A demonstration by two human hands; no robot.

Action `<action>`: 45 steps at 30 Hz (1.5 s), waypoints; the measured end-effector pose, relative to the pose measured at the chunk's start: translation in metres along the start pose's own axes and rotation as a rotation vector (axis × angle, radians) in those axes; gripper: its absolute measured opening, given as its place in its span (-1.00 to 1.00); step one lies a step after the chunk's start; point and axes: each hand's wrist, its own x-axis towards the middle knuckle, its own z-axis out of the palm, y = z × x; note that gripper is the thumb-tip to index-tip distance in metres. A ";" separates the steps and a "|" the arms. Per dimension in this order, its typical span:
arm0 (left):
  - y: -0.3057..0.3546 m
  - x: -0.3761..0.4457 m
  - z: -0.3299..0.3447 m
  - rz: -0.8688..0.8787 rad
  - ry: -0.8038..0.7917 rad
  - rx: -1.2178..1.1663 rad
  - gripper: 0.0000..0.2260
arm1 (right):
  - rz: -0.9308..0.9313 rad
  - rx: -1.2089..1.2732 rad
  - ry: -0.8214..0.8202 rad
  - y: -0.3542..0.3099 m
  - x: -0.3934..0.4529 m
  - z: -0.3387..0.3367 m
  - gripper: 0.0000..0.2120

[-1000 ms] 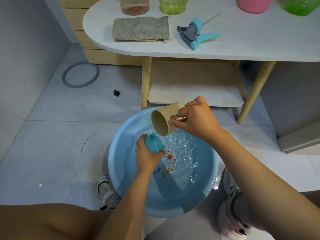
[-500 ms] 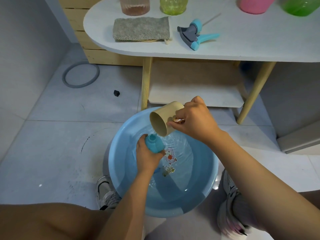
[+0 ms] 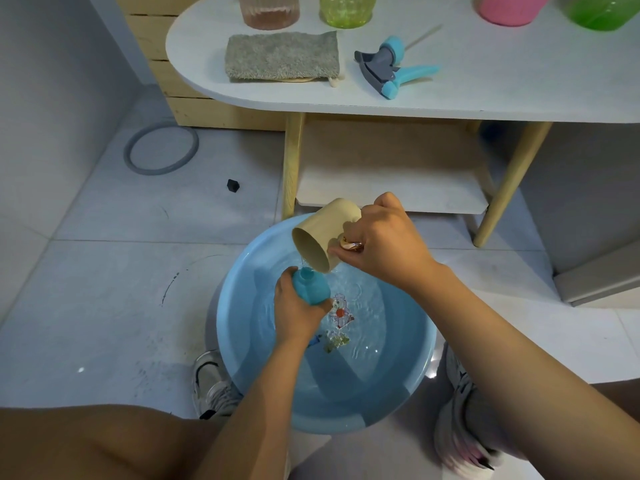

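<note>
A light blue basin [image 3: 242,344] half full of water stands on the floor between my feet. Over it my left hand [image 3: 294,311] grips a small teal bottle [image 3: 310,284] with its open neck pointing up. My right hand [image 3: 379,242] holds a beige cup [image 3: 320,239] by its shiny handle, tipped so that its mouth hangs just above the bottle's neck. A thin trickle of water falls from the cup's rim towards the neck.
Behind the basin stands a white oval table [image 3: 485,91] on wooden legs, bearing a grey cloth [image 3: 282,57], a teal spray head [image 3: 389,69] and coloured containers. A grey ring [image 3: 161,147] and a small black piece [image 3: 233,185] lie on the tiled floor at the left.
The cup has tilted further and moved closer to the bottle's neck, and water now trickles from it. My left hand has kept the bottle almost still.
</note>
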 end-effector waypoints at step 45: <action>0.004 0.000 -0.001 -0.012 0.029 -0.071 -0.37 | 0.128 -0.395 -0.304 0.024 -0.053 0.048 -0.66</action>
